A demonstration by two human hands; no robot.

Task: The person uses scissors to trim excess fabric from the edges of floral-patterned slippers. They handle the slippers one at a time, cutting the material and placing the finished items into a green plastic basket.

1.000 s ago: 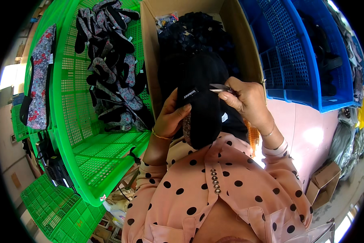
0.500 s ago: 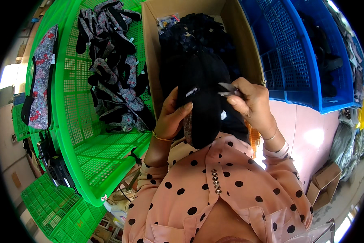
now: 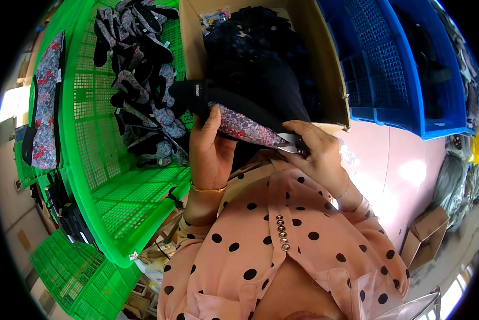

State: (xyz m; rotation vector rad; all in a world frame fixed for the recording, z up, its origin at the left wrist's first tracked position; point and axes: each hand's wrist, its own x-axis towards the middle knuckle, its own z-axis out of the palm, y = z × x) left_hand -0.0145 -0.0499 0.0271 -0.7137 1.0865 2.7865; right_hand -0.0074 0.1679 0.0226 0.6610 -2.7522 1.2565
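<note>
My left hand [image 3: 212, 146] grips a long padded fabric piece [image 3: 245, 127], black along one side with a grey and red floral print along the other. Its black end with a small pale label points up and to the left. Inside my right hand [image 3: 320, 160] is a pair of thread snips [image 3: 292, 144], metal blades pointing left against the floral end of the piece. Whether my right fingers also pinch the fabric is hidden. Below the piece is the open cardboard box [image 3: 330, 69] with dark cloth [image 3: 250, 40] in it.
To the left, a green plastic crate [image 3: 103, 176] holds several floral and black pieces [image 3: 135, 88]. Another floral piece [image 3: 47, 106] lies over its outer rim. Blue crates [image 3: 375, 64] stand at the right, above a pink surface [image 3: 394, 165]. A small cardboard box [image 3: 423, 237] sits lower right.
The fabric piece has been turned from upright to slanting, so its floral side shows. My left hand has shifted left, and my right hand with the snips has come lower.
</note>
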